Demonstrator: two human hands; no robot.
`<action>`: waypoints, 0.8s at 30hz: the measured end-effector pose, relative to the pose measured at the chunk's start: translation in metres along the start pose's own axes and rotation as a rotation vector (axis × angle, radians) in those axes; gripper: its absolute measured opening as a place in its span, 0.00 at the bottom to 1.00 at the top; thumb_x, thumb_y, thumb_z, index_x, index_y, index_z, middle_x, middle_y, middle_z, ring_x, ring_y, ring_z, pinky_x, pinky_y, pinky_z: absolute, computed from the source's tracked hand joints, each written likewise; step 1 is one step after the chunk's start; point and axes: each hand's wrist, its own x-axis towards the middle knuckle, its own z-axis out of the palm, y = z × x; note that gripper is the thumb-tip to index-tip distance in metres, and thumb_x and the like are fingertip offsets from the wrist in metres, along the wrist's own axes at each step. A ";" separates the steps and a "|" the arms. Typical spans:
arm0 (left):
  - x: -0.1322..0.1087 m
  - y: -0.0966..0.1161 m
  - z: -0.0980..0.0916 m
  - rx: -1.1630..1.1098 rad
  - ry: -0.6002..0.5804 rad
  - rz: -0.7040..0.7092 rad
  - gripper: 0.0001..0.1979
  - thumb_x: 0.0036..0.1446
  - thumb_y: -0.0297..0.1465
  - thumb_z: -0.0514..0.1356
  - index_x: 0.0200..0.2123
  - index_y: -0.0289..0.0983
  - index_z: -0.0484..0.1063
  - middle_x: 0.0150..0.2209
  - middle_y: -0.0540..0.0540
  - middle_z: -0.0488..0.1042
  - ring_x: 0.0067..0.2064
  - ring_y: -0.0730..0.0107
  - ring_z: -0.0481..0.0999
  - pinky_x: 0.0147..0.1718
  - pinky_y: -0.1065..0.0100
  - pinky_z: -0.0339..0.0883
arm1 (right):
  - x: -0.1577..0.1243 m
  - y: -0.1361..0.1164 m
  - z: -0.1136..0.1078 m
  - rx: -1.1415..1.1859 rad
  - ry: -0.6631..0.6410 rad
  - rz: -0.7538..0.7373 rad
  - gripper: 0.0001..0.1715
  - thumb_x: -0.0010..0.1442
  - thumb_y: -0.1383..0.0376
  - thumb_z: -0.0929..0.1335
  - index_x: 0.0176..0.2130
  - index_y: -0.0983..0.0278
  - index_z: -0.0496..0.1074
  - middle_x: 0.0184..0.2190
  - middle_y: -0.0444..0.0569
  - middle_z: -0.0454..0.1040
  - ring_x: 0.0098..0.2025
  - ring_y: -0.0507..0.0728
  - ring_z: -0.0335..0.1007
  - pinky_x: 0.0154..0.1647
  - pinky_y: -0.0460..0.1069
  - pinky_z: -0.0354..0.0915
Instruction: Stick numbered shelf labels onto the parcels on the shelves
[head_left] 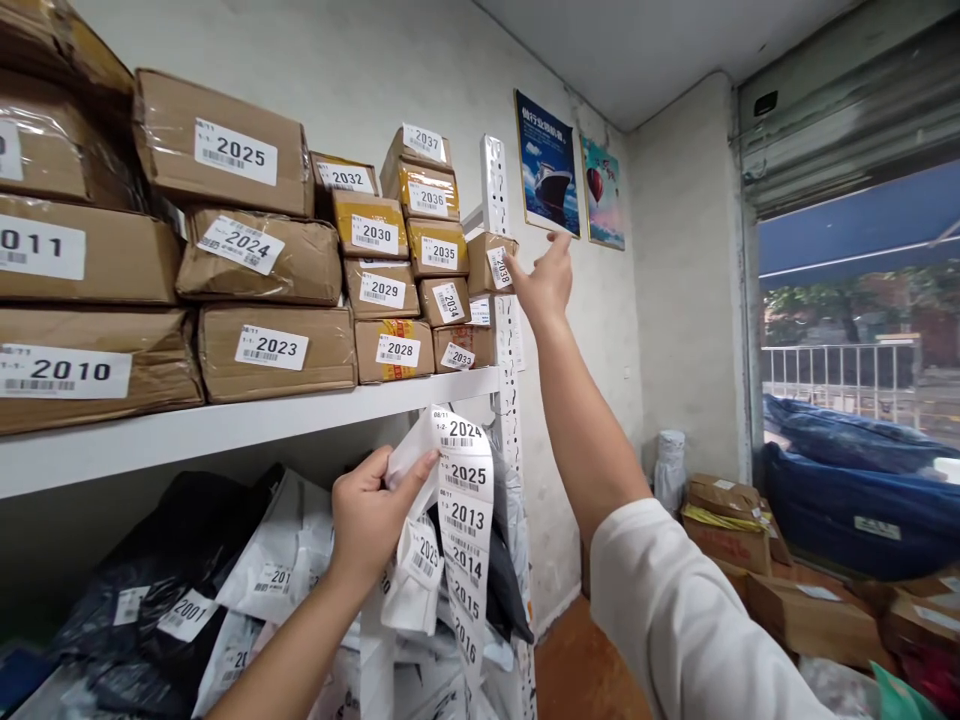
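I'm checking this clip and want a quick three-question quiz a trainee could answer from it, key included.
1. The left hand holds: (a) a marker, (b) a strip of printed labels, (c) scissors?
2. True or false: the box labelled 2025 sits above the box labelled 2024.
3. Which numbered box is nearest the right hand?

Key: 1. b. 2. True. 3. The box labelled 2038.
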 end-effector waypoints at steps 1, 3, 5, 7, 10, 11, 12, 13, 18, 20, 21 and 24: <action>0.003 0.000 0.000 0.016 0.002 0.009 0.24 0.53 0.45 0.62 0.19 0.36 0.57 0.20 0.55 0.52 0.24 0.78 0.53 0.21 0.75 0.49 | 0.002 -0.004 0.004 -0.015 -0.035 -0.012 0.45 0.54 0.48 0.70 0.60 0.65 0.51 0.53 0.64 0.67 0.57 0.71 0.65 0.56 0.69 0.60; 0.011 0.003 0.001 0.061 0.000 0.047 0.24 0.53 0.45 0.62 0.18 0.37 0.56 0.19 0.55 0.52 0.24 0.78 0.53 0.21 0.75 0.48 | 0.002 -0.010 0.016 -0.026 -0.124 0.001 0.47 0.52 0.49 0.70 0.61 0.65 0.49 0.55 0.64 0.65 0.58 0.72 0.63 0.57 0.69 0.59; 0.023 0.009 0.003 0.115 -0.019 0.098 0.25 0.53 0.46 0.62 0.18 0.37 0.56 0.19 0.55 0.53 0.23 0.78 0.54 0.22 0.75 0.48 | -0.001 -0.015 0.027 -0.018 -0.171 0.039 0.48 0.51 0.53 0.71 0.62 0.64 0.47 0.55 0.63 0.66 0.58 0.71 0.64 0.56 0.69 0.60; 0.041 0.017 0.005 0.161 -0.062 0.148 0.21 0.54 0.47 0.61 0.21 0.37 0.62 0.20 0.55 0.60 0.24 0.76 0.59 0.24 0.74 0.52 | -0.006 -0.018 0.033 -0.001 -0.158 0.055 0.47 0.51 0.56 0.70 0.62 0.63 0.48 0.56 0.60 0.66 0.57 0.70 0.64 0.57 0.68 0.60; 0.078 0.034 0.009 0.229 -0.158 0.199 0.18 0.53 0.47 0.62 0.41 0.41 0.73 0.33 0.50 0.75 0.32 0.68 0.72 0.31 0.71 0.62 | -0.007 -0.020 0.030 -0.001 -0.085 0.009 0.42 0.54 0.56 0.66 0.63 0.62 0.48 0.59 0.58 0.63 0.61 0.68 0.60 0.60 0.67 0.58; 0.093 0.042 0.012 0.266 -0.193 0.212 0.24 0.52 0.47 0.62 0.50 0.44 0.71 0.38 0.47 0.76 0.36 0.64 0.74 0.34 0.68 0.64 | -0.005 -0.022 0.027 -0.006 -0.053 -0.024 0.41 0.56 0.55 0.65 0.63 0.61 0.48 0.60 0.57 0.61 0.62 0.68 0.58 0.60 0.67 0.57; 0.109 0.050 0.016 0.317 -0.215 0.223 0.31 0.51 0.46 0.63 0.58 0.46 0.65 0.41 0.45 0.77 0.38 0.60 0.75 0.36 0.66 0.65 | -0.002 -0.023 0.023 -0.011 -0.021 -0.063 0.40 0.57 0.55 0.64 0.64 0.60 0.47 0.61 0.57 0.59 0.63 0.67 0.56 0.61 0.67 0.56; 0.125 0.058 0.020 0.373 -0.228 0.232 0.37 0.51 0.45 0.64 0.63 0.47 0.59 0.42 0.44 0.77 0.38 0.58 0.75 0.36 0.64 0.66 | 0.001 -0.024 0.019 -0.014 0.007 -0.104 0.39 0.58 0.55 0.63 0.64 0.59 0.47 0.62 0.56 0.58 0.64 0.67 0.55 0.61 0.67 0.56; 0.188 0.095 0.045 0.567 -0.229 0.252 0.45 0.50 0.42 0.65 0.68 0.44 0.50 0.44 0.37 0.77 0.40 0.51 0.76 0.38 0.58 0.67 | 0.013 -0.022 -0.017 -0.003 0.080 -0.178 0.38 0.57 0.54 0.65 0.63 0.59 0.52 0.60 0.56 0.59 0.63 0.68 0.56 0.59 0.67 0.58; 0.193 0.104 0.049 0.582 -0.255 0.269 0.44 0.49 0.42 0.66 0.67 0.41 0.53 0.47 0.35 0.75 0.44 0.49 0.75 0.41 0.57 0.66 | 0.004 -0.018 -0.043 0.018 0.111 -0.186 0.38 0.58 0.54 0.65 0.63 0.58 0.51 0.60 0.56 0.59 0.62 0.68 0.57 0.58 0.67 0.60; 0.190 0.107 0.049 0.567 -0.280 0.293 0.44 0.49 0.42 0.66 0.67 0.40 0.54 0.49 0.35 0.75 0.45 0.49 0.75 0.42 0.57 0.66 | -0.005 -0.015 -0.059 0.032 0.112 -0.200 0.39 0.58 0.55 0.65 0.64 0.58 0.50 0.60 0.56 0.59 0.62 0.67 0.57 0.57 0.66 0.61; 0.157 0.110 0.045 0.441 -0.408 0.394 0.35 0.55 0.46 0.61 0.63 0.42 0.61 0.53 0.39 0.73 0.45 0.55 0.75 0.44 0.60 0.66 | -0.049 -0.002 -0.114 0.052 0.028 -0.284 0.43 0.55 0.56 0.69 0.64 0.57 0.50 0.56 0.55 0.63 0.58 0.67 0.62 0.54 0.66 0.64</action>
